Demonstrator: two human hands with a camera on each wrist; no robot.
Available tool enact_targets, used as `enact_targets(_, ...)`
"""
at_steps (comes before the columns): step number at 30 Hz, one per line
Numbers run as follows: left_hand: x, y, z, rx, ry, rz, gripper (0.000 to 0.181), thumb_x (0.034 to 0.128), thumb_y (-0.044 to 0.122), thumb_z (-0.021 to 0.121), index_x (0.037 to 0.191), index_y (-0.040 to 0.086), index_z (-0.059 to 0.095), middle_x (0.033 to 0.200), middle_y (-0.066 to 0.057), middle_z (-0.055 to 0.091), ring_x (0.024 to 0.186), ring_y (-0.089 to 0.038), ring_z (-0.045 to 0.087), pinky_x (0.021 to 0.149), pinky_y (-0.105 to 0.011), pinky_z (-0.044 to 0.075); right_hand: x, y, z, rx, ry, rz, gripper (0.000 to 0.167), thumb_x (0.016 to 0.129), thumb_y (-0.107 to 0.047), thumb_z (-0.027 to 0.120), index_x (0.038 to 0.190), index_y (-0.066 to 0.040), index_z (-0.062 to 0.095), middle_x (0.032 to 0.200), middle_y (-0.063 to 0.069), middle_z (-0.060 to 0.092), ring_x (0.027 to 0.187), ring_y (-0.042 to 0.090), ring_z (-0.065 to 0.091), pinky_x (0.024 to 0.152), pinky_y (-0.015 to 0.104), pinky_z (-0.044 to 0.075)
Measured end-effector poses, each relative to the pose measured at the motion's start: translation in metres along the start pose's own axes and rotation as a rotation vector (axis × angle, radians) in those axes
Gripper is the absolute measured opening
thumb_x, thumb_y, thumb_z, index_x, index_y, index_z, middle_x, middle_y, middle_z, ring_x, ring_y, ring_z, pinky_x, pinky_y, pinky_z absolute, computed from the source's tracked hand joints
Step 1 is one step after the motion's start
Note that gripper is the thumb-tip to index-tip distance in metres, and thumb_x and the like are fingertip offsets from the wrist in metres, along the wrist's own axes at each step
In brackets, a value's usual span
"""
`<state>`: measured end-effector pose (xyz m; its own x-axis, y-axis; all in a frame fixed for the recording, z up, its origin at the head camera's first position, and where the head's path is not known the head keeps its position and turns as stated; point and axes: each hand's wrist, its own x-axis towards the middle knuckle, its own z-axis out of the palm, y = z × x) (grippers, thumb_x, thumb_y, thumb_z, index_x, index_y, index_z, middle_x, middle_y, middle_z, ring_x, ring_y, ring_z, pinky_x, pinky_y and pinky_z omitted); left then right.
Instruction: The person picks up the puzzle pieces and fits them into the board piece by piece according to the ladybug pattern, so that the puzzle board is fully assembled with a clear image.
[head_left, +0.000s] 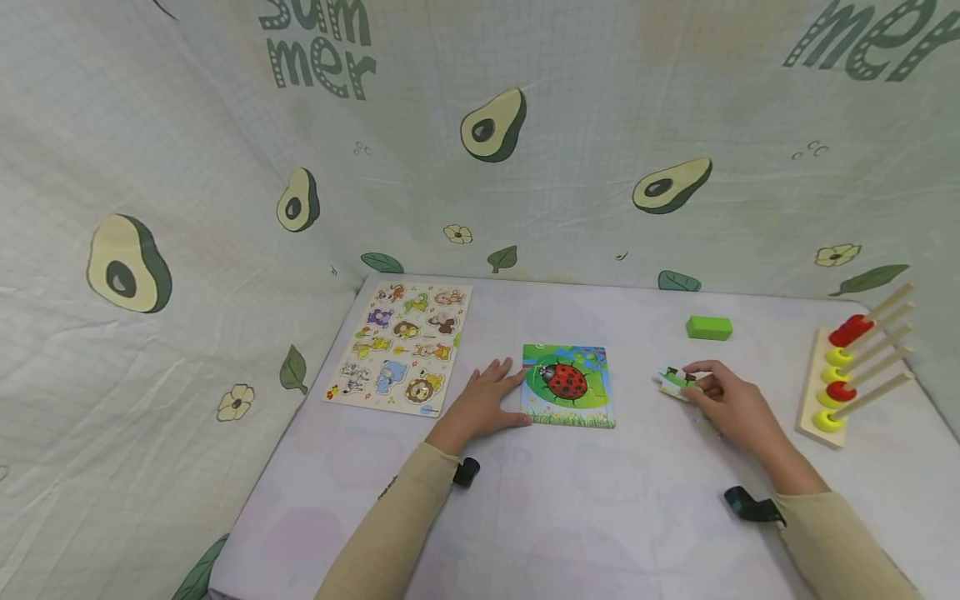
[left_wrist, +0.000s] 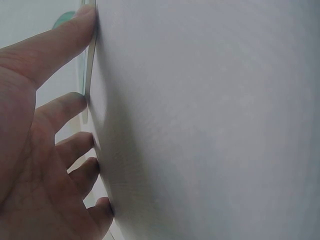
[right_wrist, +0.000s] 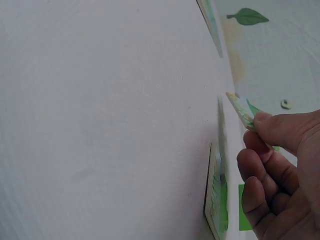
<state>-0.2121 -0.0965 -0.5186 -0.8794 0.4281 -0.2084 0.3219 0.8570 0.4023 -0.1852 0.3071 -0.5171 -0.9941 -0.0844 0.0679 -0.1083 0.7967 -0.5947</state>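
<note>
A square ladybug jigsaw puzzle (head_left: 567, 385) lies flat on the table in the head view. My left hand (head_left: 487, 400) rests at its left side with fingers spread, the thumb and index fingertip touching the puzzle's edge; the left wrist view shows this hand (left_wrist: 45, 135) against the thin edge. To the right of the puzzle, my right hand (head_left: 731, 408) pinches a small green and white puzzle piece (head_left: 677, 383) between thumb and fingers. That piece (right_wrist: 242, 109) is raised above the table in the right wrist view. Another puzzle piece (right_wrist: 214, 195) lies beneath this hand, mostly hidden in the head view.
An animal peg board (head_left: 401, 350) lies left of the left hand. Behind the right hand sits a green block (head_left: 708, 327). A wooden stacking rack (head_left: 813, 392) with red and yellow rings stands at the right. Patterned cloth (head_left: 570, 225) hangs behind the table.
</note>
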Motion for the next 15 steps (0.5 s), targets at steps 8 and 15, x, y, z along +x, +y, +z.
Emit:
enact_targets(8, 0.0, 0.001, -0.001, -0.005, -0.001, 0.001, 0.087, 0.0886, 0.054, 0.074, 0.16, 0.025, 0.035, 0.169, -0.004, 0.018, 0.157, -0.024, 0.009, 0.127, -0.045, 0.006, -0.001, -0.008, 0.008, 0.019, 0.016, -0.072, 0.032, 0.098, -0.022, 0.071, 0.125, -0.009, 0.06, 0.092, 0.008, 0.068, 0.074, 0.015, 0.057, 0.056, 0.023, 0.046)
enact_targets(15, -0.001, 0.002, -0.002, -0.004, -0.003, 0.001, 0.087, 0.0884, 0.054, 0.074, 0.16, 0.024, 0.035, 0.169, -0.005, 0.019, 0.157, -0.025, 0.009, 0.127, -0.046, 0.006, 0.001, -0.018, 0.012, 0.048, -0.017, -0.081, 0.032, 0.099, -0.021, 0.069, 0.128, -0.011, 0.06, 0.094, 0.008, 0.068, 0.075, 0.015, 0.057, 0.057, 0.023, 0.047)
